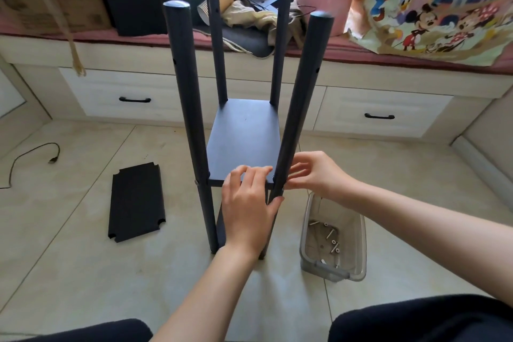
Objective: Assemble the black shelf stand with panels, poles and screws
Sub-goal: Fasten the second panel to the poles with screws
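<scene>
1. Fastening the near-right pole (pixel 298 108) to the mounted panel (pixel 241 139): my left hand (pixel 247 208) is gripping the pole at the joint, just under my right hand (pixel 313 172).
2. Right hand's fingertips are pinching at the joint; screw not visible.
3. Next, likely needing a screw from the bin (pixel 333 241) below my right hand; the spare panel (pixel 136 201) is lying on the floor left of my left hand.

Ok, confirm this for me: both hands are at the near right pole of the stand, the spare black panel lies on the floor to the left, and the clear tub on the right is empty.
Not quite. The head view shows the clear tub holds several screws, so it is not empty. The rest stands: left hand and right hand are at the near right pole, and the spare black panel lies on the floor to the left.
</scene>
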